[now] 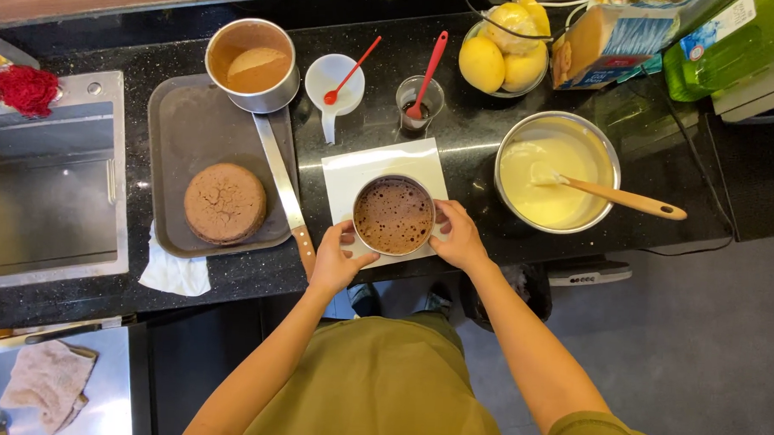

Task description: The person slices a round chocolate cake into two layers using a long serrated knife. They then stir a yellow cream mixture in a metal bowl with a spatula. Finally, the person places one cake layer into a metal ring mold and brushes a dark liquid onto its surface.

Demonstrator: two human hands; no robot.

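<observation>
Clear passage: bare counter strip [471, 139] between cake ring [394, 215] and cream pot [558, 170]. Obstructions: long knife [283, 184] and tray [172, 116] left; cups [419, 99] behind; wooden spoon [628, 198] jutting right.

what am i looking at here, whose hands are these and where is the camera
There is no machine here. The one picture comes from a camera worn on a person's head, looking down at their own bare arms and a black counter. The left hand and right hand each have a grip on the side of a round metal ring holding a brown cake layer, standing on white paper. To the left, a dark tray carries another brown cake layer and a long knife. To the right stands a bowl of pale cream with a wooden-handled spatula.
</observation>
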